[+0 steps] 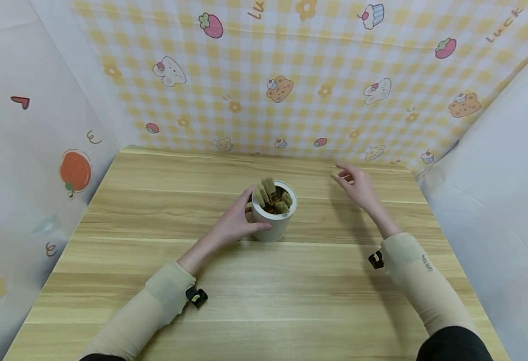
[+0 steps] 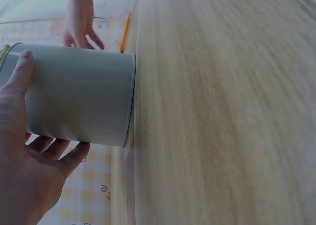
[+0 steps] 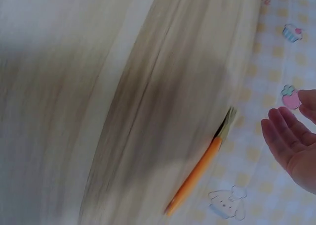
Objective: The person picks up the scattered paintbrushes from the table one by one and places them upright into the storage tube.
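My left hand (image 1: 237, 218) grips the side of a pale grey-green cylindrical canister (image 1: 270, 225), thumb on the near side and fingers around the far side. Several paintbrushes (image 1: 269, 193) stand in it with tan bristle heads up. The left wrist view shows the canister's smooth wall (image 2: 84, 96) and its base right at the tabletop. To the right, my right hand (image 1: 356, 185) hovers with loosely bent fingers close over an orange-handled paintbrush (image 3: 195, 175). That brush's handle is hidden in the head view; only a tan tip (image 1: 334, 174) shows by the fingertips.
A wood-grain table (image 1: 228, 321) spans the workspace. Behind it hangs a yellow checked cloth (image 1: 246, 120) with cartoon prints, meeting the table's back edge. White printed cloth (image 1: 34, 225) rises on the left, and a white sheet (image 1: 507, 200) on the right.
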### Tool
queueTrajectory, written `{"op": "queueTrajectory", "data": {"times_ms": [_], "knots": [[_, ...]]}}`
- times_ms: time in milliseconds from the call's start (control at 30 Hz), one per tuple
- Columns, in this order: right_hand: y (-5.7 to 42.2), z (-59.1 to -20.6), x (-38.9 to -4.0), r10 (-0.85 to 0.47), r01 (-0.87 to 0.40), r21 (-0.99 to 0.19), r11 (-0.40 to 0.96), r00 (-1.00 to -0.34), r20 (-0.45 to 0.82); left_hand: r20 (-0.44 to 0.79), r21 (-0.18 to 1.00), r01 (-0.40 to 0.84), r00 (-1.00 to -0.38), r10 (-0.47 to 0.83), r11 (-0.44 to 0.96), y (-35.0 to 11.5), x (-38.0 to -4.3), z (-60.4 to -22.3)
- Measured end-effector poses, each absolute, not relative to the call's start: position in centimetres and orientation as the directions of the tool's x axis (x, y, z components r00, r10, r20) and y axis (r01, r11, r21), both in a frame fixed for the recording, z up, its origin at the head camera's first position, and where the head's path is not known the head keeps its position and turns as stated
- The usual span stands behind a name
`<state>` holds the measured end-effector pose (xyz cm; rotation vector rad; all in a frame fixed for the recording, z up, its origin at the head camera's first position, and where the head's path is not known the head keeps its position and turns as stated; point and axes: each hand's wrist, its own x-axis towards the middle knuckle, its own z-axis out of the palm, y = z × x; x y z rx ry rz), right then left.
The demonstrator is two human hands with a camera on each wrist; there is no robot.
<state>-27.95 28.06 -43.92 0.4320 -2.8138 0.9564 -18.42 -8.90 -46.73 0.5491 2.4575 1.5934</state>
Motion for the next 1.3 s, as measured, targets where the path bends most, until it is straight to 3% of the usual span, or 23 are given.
{"op": "queueTrajectory", "data": {"times_ms": [433, 867, 1300], "knots": [[30.4, -44.6, -28.8, -0.246, -0.213, -0.454, 0.865, -0.969, -0.015, 0.057, 0.907, 0.21, -0.921, 0.386, 0.366, -8.9, -18.4, -46.7], [32.2, -45.9, -28.8, -0.221, -0.177, -0.317, 0.932, -0.969, -0.11, 0.057, 0.915, 0.203, -0.921, 0.386, 0.35, -8.9, -18.5, -46.7], [32.6, -45.3, -28.3, -0.195, -0.133, -0.277, 0.951, -0.959, -0.206, 0.055, 0.918, 0.2, -0.919, 0.389, 0.342, -8.9, -18.4, -46.6]]}}
